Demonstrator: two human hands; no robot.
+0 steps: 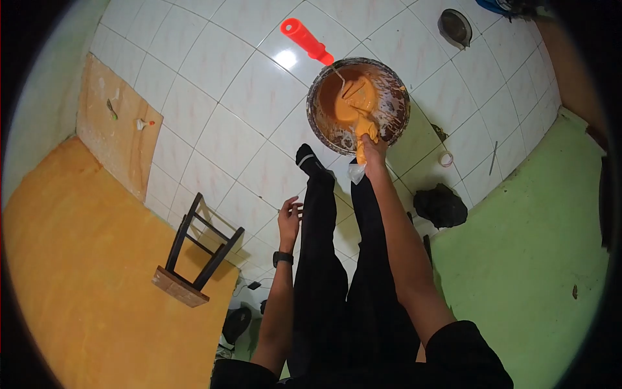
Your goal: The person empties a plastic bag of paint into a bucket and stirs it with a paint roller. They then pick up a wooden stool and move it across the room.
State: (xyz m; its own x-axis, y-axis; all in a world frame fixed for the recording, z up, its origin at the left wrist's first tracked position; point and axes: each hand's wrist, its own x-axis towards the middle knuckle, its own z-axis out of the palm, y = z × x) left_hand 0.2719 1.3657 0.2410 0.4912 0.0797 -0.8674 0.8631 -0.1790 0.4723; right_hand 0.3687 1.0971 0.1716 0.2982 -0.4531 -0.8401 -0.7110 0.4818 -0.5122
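Observation:
My right hand is closed around a plastic bag smeared with orange paint, at the near rim of a bucket. A clear end of the bag hangs below my fist. Inside the bucket lies thick orange paint, and its wall is streaked with white and orange. A paint roller with a red handle leans over the far rim, its wire frame reaching into the paint. My left hand hangs beside my left leg, empty, with its fingers apart.
White tiles cover the floor. At the left stands a dark wooden stool, near a wooden board holding small items. A dark pan-like container, a tape roll and a black bag lie on the right.

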